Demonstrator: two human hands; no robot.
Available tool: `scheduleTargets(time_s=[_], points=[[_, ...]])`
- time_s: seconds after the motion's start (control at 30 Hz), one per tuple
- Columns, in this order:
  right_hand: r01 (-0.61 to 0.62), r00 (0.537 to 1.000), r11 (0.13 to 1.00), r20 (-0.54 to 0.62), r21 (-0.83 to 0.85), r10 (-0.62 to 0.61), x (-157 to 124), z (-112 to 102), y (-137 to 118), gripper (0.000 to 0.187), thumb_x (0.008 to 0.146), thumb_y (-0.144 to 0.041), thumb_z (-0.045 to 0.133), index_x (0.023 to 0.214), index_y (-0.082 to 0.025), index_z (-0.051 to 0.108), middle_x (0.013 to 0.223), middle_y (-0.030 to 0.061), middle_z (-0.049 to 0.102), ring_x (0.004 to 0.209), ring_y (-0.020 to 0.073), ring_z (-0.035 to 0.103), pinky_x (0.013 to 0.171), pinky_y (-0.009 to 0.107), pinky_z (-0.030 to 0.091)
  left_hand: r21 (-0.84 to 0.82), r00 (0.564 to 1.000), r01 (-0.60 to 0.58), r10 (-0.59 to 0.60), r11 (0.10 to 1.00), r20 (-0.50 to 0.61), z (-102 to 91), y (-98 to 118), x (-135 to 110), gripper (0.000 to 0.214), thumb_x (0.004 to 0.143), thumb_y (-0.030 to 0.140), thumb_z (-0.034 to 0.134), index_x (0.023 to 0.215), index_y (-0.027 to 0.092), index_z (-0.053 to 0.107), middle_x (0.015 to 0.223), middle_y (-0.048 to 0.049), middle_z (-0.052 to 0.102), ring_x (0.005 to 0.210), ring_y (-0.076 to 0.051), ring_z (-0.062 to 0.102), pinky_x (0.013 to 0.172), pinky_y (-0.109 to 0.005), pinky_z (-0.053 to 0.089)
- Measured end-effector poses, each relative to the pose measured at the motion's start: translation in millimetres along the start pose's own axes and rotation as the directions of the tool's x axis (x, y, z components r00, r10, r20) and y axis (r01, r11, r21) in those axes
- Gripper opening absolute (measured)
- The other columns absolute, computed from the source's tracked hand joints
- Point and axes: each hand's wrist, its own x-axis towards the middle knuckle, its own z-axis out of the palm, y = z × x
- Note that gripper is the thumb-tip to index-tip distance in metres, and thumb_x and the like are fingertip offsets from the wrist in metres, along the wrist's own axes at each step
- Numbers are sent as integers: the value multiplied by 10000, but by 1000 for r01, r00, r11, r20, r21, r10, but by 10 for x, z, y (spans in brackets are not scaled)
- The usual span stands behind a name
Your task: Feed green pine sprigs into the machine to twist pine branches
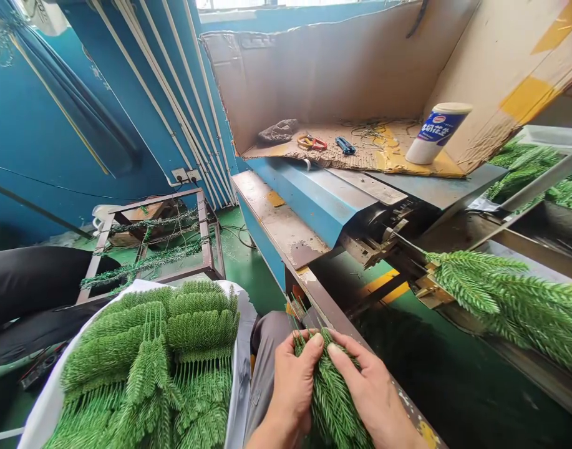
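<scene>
The bundle of green sprigs (339, 396) is in the near middle of the scene, in front of the wearer and just right of a grey trouser leg (267, 355). The left hand (290, 377) and the right hand (372, 390) both have hold of it: each grip is closed on the bundle's upper end, thumb on top, with thin bare stems (297, 315) poking out beyond the fingers on the far side.

It looks light, and the needles seem soft and springy, probably plastic, so they should squash easily and slip little. The stems look stiffer, like wire, and likely bend rather than snap. The best hold is probably where the needles meet the bare stems; farther down, the tips would splay and tangle.

Counted up: one bundle in the hands, its separate sprigs overlapping too much to number. One larger cluster of sprigs (496, 287) stands out at right, beside one machine (379, 231). At near left is one white-lined container (242, 380), heaped with stacked sprigs (201, 327), too many to tell. At far left is one metal frame (204, 227), strung with several green strands (168, 254). On the far cardboard (351, 81) are one cup (438, 134), one blue tool (345, 146), one tool with orange and red handles (318, 144) and one crumpled cloth (279, 131).
</scene>
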Motion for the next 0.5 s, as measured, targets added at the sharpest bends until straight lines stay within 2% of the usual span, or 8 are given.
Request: scheduleTargets(time_s=[0.13,0.3,0.43,0.5], points=[[-41,998,999,-51,32,43,-19,6,109,473,861,-516,540,1214,-201,530,1157,78,596,983,227,591,864,338,503,48,999,31,-32,998,36,4,-58,17,303,667,341,753,864,137,648,816,-78,684,713,-168,612,716,-288,450],[57,988,998,-142,-10,-57,-52,-36,224,415,844,-516,557,1088,-182,594,1150,83,588,1024,242,567,896,335,482,52,995,58,-62,997,76,-1,-97,26,340,681,352,740,919,128,645,809,-86,690,697,-167,612,696,-287,452],[50,982,999,-182,-11,-51,-52,-100,226,409,855,-513,544,1107,-194,595,1107,73,605,936,228,598,810,313,520,49,998,59,-61,997,24,36,-50,33,293,665,364,748,827,141,646,714,-45,670,638,-154,599,641,-267,445],[117,978,988,-163,-102,-133,-36,-99,179,369,871,-488,530,1087,-201,615,1105,69,602,963,225,585,837,301,507,34,999,52,-53,998,7,56,-31,52,292,656,366,754,809,144,641,696,-40,670,632,-159,605,633,-268,450]])
